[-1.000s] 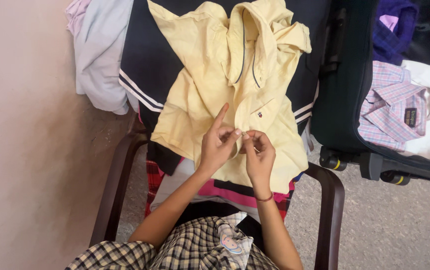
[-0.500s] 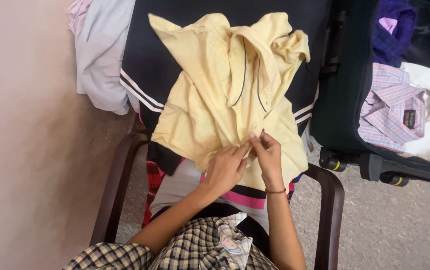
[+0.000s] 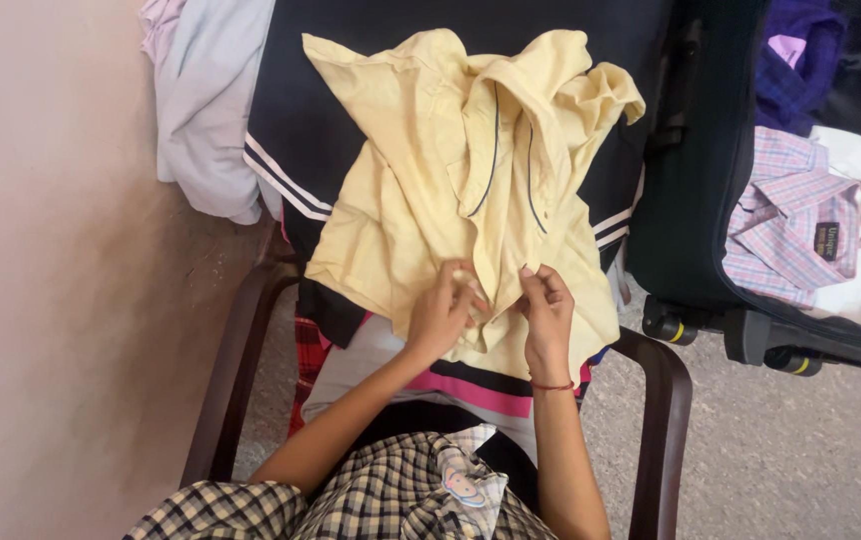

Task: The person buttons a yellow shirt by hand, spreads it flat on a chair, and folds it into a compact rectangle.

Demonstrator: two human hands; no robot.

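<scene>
The pale yellow polo shirt (image 3: 431, 190), navy-piped at the collar and rumpled, lies on a clothes heap on the dark chair (image 3: 663, 400). Both the left hand (image 3: 443, 312) and right hand (image 3: 548, 312) pinch its placket near the hem, fingers clamped on cloth. Since half a second ago the hands have parted slightly and the collar has shifted right.

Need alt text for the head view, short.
Left hand and right hand pinch the front of a yellow shirt lying on clothes piled on a chair; an open suitcase with folded shirts stands at right.

yellow shirt (image 3: 421, 190): soft matt cloth, creased | chair arm (image 3: 663, 400): dark glossy wood | floor (image 3: 791, 450): rough, speckled
</scene>
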